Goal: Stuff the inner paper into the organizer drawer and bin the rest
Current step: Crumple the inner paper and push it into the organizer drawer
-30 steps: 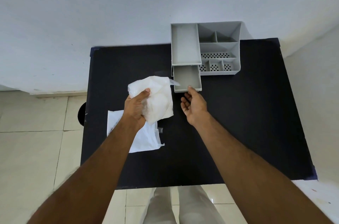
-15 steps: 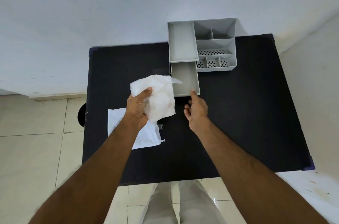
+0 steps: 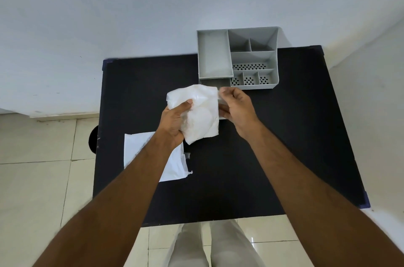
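A crumpled white paper bundle [image 3: 200, 113] is held above the black table [image 3: 284, 135]. My left hand [image 3: 175, 120] grips its left side from below. My right hand [image 3: 237, 105] pinches the bundle's upper right edge. Behind the bundle stands the grey organizer [image 3: 253, 57]; its pulled-out drawer [image 3: 215, 81] is mostly hidden by the paper and my right hand. A flat white wrapper [image 3: 175, 162] lies on the table under my left forearm.
The organizer sits at the table's far edge against a pale wall. A dark round object [image 3: 93, 140] shows on the tiled floor beside the table's left edge. My legs [image 3: 209, 245] are at the near edge.
My right hand left the drawer front and moved to the paper bundle, taking hold of its right edge. The bundle now covers most of the open drawer.
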